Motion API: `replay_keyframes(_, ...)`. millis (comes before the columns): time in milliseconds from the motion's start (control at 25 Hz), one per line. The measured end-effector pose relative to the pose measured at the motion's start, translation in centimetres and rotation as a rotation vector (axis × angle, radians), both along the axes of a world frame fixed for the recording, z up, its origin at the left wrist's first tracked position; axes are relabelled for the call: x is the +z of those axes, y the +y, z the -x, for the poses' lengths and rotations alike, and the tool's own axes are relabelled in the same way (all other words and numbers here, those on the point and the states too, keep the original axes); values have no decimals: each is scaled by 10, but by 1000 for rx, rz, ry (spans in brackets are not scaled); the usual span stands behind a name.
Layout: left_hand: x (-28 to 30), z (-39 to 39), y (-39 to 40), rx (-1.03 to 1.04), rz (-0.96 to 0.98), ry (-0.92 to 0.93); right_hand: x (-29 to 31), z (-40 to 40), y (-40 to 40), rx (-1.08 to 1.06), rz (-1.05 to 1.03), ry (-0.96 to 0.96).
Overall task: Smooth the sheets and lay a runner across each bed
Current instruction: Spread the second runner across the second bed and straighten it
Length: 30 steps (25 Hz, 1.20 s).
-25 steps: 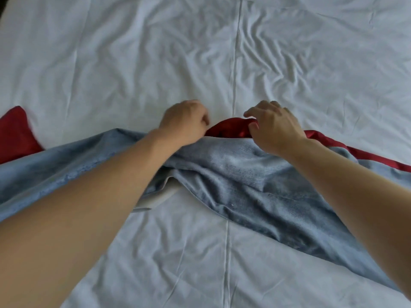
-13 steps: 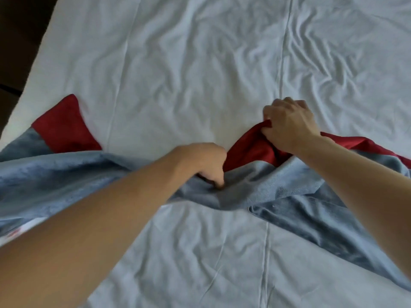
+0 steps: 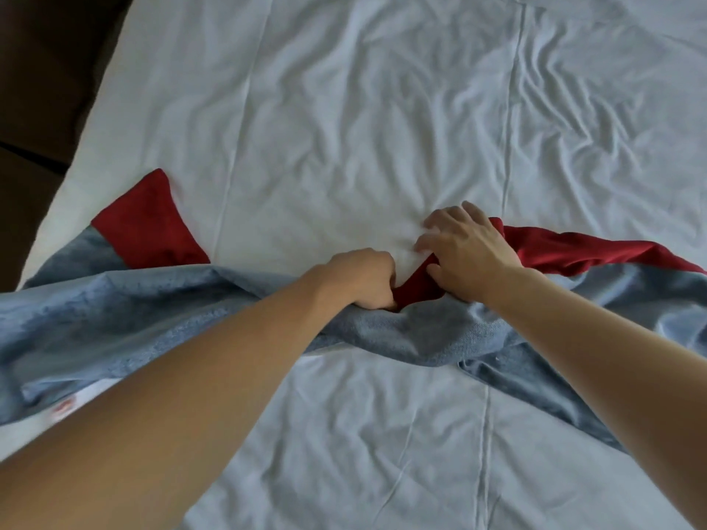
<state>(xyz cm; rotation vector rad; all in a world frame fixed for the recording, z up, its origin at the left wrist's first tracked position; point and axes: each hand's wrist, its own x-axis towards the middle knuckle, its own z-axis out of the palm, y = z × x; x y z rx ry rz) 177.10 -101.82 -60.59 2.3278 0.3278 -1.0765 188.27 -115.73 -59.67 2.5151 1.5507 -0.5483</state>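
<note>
A bed runner [image 3: 114, 323], blue-grey on one face and red on the other, lies bunched across a white, creased sheet [image 3: 344, 128]. Its red side shows at the left end [image 3: 145, 223] and along the far edge on the right [image 3: 574, 250]. My left hand [image 3: 363, 279] grips the runner's far edge in a fist near the middle of the bed. My right hand [image 3: 465, 248] lies just right of it, fingers spread over the sheet and the red fold, thumb against the red cloth.
The bed's left edge [image 3: 76, 154] runs diagonally at the upper left, with dark floor [image 3: 42, 89] beyond it. A white tag with a red mark [image 3: 63, 409] peeks out under the runner at the lower left. Two seams cross the sheet lengthwise.
My view has shifted left along the bed. My left hand slid left and took a fist grip on the runner's edge. My right hand has let go of the red fold and spread its fingers.
</note>
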Motion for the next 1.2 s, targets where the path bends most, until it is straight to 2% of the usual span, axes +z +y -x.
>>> replay_keyframes(80, -1, -5, 3, -41, -64, -85, 0, 1, -2, 69, 27, -43)
replay_keyframes(160, 7, -21, 17, -5, -168, -220, 1, -8, 2, 45, -29, -140)
replay_keyframes(280, 24, -47, 36, 197, -252, -529, 11, -36, 8, -231, -220, -303)
replay_keyframes(360, 25, -50, 35, 205, -241, -682, 15, -49, 8, -349, -244, -332)
replay_keyframes(440, 21, -38, 37, 127, -229, -668, 13, -49, 10, -349, -174, -310)
replay_keyframes(520, 17, -23, 61, 164, -248, -588, 9, -38, 16, -283, -149, -222)
replay_keyframes(600, 15, -13, 94, 239, -231, -400, 5, -28, 23, -191, -152, -141)
replay_keyframes(680, 16, -2, 115, 193, -170, -189, 1, -17, 33, -132, -194, -83)
replay_keyframes(760, 13, 9, 122, 143, -98, -126, 1, -7, 46, -155, -271, -58)
replay_keyframes(840, 9, 14, 124, 145, -70, -149, 2, -2, 59, -158, -283, -62)
replay_keyframes(1000, 9, 10, 125, 127, -41, -155, 0, -2, 77, -106, -134, -35)
replay_keyframes(1200, 23, 25, 82, -6, -7, -453, 10, -8, 73, -86, -93, 47)
